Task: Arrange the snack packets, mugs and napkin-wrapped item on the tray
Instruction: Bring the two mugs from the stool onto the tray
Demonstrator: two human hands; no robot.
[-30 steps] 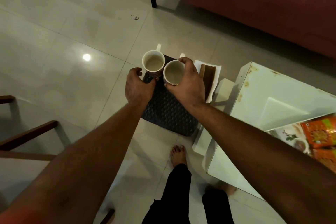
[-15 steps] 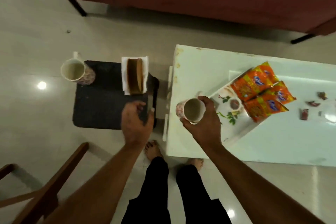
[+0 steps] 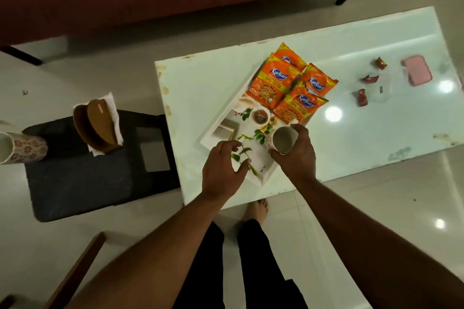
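Since half a second back, both hands have come over the tray: right hand (image 3: 296, 155) now carries its mug (image 3: 282, 140) above the near right part of the tray (image 3: 213, 130); left hand (image 3: 222, 170) has left the dark stool (image 3: 80, 183) and hovers open and empty, fingers curled, over the tray's near corner.

White table (image 3: 351, 138): glossy top, so the tray may slide if nudged. Tray sits skewed, floral print, shallow rim.

Snack packets (image 3: 288, 88): four, orange, overlapped on the tray's far end. Light, puffed, crinkly; pinch by a sealed edge, don't squeeze.

Napkin-wrapped item (image 3: 96, 125): brown, on white napkin on the stool, well apart from the tray. Looks soft; lift from beneath with the napkin.

Second mug (image 3: 22, 149): stool's far left edge, partly out of view.

Held mug: ceramic by the look, stiff, breakable, smooth-sided. My fingers wrap its wall near the rim, clenched; looks empty. Set down gently, clear of the packets.
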